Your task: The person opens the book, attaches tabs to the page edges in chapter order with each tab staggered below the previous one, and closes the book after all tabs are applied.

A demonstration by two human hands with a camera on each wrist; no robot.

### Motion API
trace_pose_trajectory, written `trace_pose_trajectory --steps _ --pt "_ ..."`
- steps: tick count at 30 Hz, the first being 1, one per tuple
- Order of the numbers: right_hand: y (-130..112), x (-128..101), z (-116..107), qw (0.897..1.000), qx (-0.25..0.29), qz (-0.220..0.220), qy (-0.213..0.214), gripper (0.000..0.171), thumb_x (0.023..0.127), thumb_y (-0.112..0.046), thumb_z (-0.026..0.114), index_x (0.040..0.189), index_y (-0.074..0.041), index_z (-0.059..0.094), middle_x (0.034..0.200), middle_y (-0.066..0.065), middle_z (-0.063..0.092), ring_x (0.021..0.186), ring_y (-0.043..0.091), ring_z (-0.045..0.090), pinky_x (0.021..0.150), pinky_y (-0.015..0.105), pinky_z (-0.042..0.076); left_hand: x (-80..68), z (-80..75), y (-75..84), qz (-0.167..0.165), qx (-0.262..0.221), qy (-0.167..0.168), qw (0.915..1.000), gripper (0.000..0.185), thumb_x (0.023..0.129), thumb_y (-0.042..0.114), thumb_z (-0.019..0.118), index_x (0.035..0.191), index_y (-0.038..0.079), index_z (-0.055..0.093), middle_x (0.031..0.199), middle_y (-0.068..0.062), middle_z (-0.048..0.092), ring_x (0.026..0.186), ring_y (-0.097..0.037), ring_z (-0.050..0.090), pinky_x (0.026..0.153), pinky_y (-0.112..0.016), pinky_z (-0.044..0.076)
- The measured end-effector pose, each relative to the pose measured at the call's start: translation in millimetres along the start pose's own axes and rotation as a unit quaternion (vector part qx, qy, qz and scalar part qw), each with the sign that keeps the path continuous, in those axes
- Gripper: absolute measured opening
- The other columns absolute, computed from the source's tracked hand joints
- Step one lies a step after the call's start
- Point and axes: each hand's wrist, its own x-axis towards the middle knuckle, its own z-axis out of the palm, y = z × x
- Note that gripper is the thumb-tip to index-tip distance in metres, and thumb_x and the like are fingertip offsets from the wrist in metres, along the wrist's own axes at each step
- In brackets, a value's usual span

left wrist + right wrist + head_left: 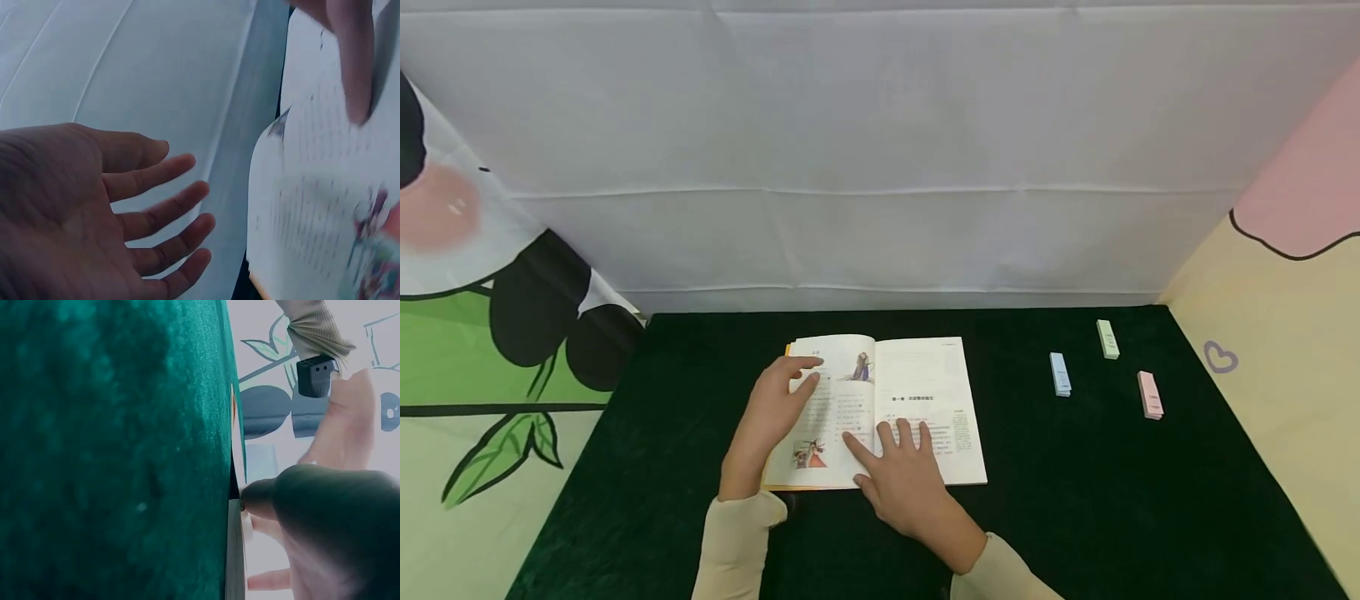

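An open book [917,367] with printed text and small coloured pictures lies on the dark green cloth. My left hand [778,400] is over its left page, fingers apart and loosely bent; in the left wrist view that hand [144,212] has nothing between thumb and fingers. Spread across the lower part near the centre fold, my right hand [902,479] rests on the pages with its fingers extended. From the right wrist camera, the right thumb [259,497] touches the book's edge [235,550].
Three small slim blocks lie to the right of the book: a blue one [1060,374], a green one [1107,339] and a pink one [1150,395]. A white cloth wall [880,167] rises behind the green-covered table [647,467]. Printed cloths hang at both sides.
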Motion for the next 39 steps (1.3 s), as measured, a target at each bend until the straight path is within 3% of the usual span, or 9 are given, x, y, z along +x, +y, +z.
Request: trace_pose_trajectory --steps 8,15,21,24,27,32,39 --pt "4 -2 -1 1.000 -0.016 0.003 0.014 0.057 0.105 -0.058 0.049 0.160 -0.044 0.037 0.144 0.011 0.050 0.131 0.035 0.045 0.113 0.065 0.039 7.0 39.8 17.2 0.075 -0.014 -0.070 0.9946 0.031 0.106 0.020 0.061 0.135 0.015 0.069 0.149 -0.011 0.060 0.146 -0.038 0.047 0.120 -0.065 0.035" --pt "17 -6 -4 0.999 0.006 -0.031 0.025 0.055 0.106 -0.056 0.049 0.159 -0.044 0.039 0.150 0.010 0.048 0.136 0.034 0.046 0.111 0.060 0.042 7.8 53.8 15.0 0.070 -0.010 -0.115 0.9909 0.029 0.106 0.020 0.059 0.133 0.016 0.069 0.147 -0.013 0.061 0.143 -0.038 0.051 0.118 -0.064 0.038" --pt "42 -14 -19 0.993 0.109 -0.055 -0.008 0.054 0.108 -0.050 0.048 0.160 -0.040 0.038 0.159 0.008 0.044 0.146 0.032 0.042 0.117 0.057 0.040 7.6 58.0 15.8 0.067 0.017 -0.120 0.9903 0.030 0.105 0.021 0.061 0.134 0.015 0.069 0.145 -0.014 0.058 0.138 -0.037 0.053 0.115 -0.061 0.043" --pt "53 -20 -31 0.988 0.151 -0.034 -0.018 0.055 0.108 -0.049 0.051 0.160 -0.035 0.040 0.160 0.009 0.045 0.146 0.033 0.042 0.117 0.057 0.042 6.9 61.3 16.1 0.067 0.036 -0.118 0.9901 0.032 0.104 0.022 0.064 0.135 0.016 0.068 0.143 -0.014 0.057 0.132 -0.035 0.054 0.111 -0.057 0.048" --pt "66 -26 -42 0.987 0.164 -0.002 -0.003 0.057 0.107 -0.047 0.054 0.159 -0.028 0.044 0.158 0.010 0.048 0.145 0.034 0.045 0.116 0.057 0.043 5.0 64.7 18.0 0.067 0.061 -0.124 0.9882 0.039 0.102 0.026 0.068 0.140 0.018 0.065 0.144 -0.015 0.054 0.128 -0.033 0.051 0.105 -0.055 0.051" --pt "92 -32 -52 0.984 0.161 0.059 0.052 0.053 0.105 -0.039 0.061 0.154 -0.021 0.051 0.150 0.009 0.057 0.138 0.032 0.055 0.113 0.054 0.047 0.6 72.4 23.6 0.075 0.114 -0.152 0.9790 0.059 0.097 0.037 0.072 0.151 0.020 0.055 0.149 -0.019 0.043 0.131 -0.037 0.040 0.100 -0.055 0.050" --pt "124 -39 -47 0.972 0.147 0.130 0.127 0.040 0.102 -0.026 0.068 0.139 -0.012 0.065 0.134 0.011 0.068 0.117 0.028 0.067 0.095 0.047 0.058 -7.4 86.0 28.6 0.070 0.151 -0.158 0.9734 0.075 0.091 0.043 0.077 0.155 0.018 0.046 0.159 -0.026 0.026 0.146 -0.049 0.022 0.109 -0.065 0.043"
